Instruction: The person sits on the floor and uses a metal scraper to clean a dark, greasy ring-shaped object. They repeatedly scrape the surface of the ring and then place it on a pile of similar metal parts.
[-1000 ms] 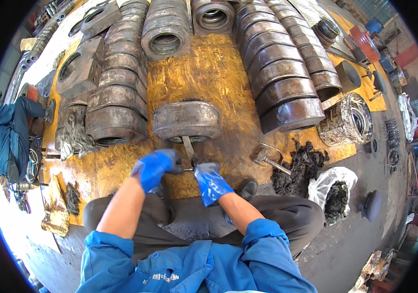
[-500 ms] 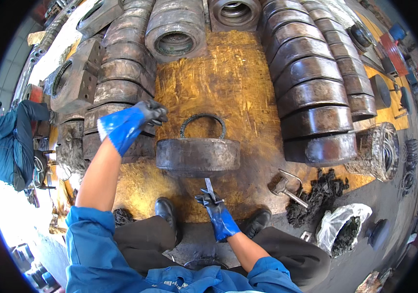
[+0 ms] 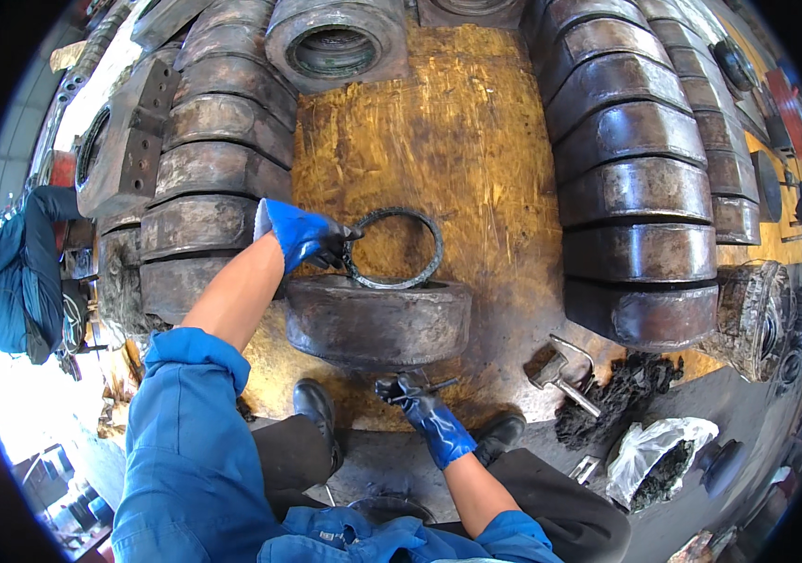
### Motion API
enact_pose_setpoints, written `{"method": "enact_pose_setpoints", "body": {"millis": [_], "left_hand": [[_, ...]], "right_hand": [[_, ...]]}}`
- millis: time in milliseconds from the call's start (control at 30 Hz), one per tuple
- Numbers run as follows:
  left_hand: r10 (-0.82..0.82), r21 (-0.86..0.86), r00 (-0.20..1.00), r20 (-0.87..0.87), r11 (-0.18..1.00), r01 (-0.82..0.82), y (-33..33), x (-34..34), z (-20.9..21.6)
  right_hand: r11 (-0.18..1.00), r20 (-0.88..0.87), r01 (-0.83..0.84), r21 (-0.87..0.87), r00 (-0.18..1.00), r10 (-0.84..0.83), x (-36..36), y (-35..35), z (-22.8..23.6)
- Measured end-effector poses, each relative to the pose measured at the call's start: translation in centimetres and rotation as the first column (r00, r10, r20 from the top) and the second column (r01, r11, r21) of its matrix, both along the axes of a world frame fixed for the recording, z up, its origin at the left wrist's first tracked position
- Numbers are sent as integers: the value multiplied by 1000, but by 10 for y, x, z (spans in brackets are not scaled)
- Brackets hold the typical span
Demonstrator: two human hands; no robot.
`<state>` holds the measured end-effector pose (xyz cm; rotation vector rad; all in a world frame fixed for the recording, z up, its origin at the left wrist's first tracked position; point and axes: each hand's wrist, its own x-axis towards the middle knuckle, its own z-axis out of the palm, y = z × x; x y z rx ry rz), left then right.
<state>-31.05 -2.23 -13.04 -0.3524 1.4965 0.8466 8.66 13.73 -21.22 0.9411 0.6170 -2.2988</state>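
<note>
A thin, dark ring [image 3: 438, 246] stands tilted on top of a heavy, rounded steel block [image 3: 378, 324] in front of me. My left hand [image 3: 324, 246], in a blue and black glove, has its fingers closed on the ring's left edge. Nearer to me, my right hand [image 3: 424, 410] wears a matching glove and is closed round a thin metal tool [image 3: 443, 383]. Only a narrow end of that tool sticks out to the right, so its kind is unclear. The right hand is apart from the block.
Rows of steel blocks flank the stained yellow board [image 3: 476, 141] on the left and right [image 3: 640, 249]. At right lie a hammer [image 3: 575, 396], dark scraps [image 3: 607, 413] and a clear plastic bag [image 3: 640, 450]. Another person [image 3: 21, 272] is at the far left.
My left hand has come down to the right and taken hold of the ring, which now leans more upright. The tool in my right hand has turned from pointing forward to pointing right.
</note>
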Motion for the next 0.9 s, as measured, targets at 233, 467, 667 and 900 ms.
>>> {"method": "enact_pose_setpoints", "body": {"millis": [233, 467, 667, 900], "left_hand": [[150, 44, 989, -5, 988, -150, 13, -2, 8], [167, 131, 931, -324, 983, -130, 41, -13, 38], [-125, -132, 553, -824, 991, 27, 26, -33, 114], [714, 765, 383, -585, 643, -30, -18, 27, 284]], "right_hand": [[999, 55, 40, -21, 998, -39, 0, 2, 3], [991, -12, -119, -65, 993, 118, -1, 13, 3], [993, 12, -90, -72, 996, 91, 21, 0, 3], [987, -271, -124, 101, 951, 148, 69, 32, 24]]}}
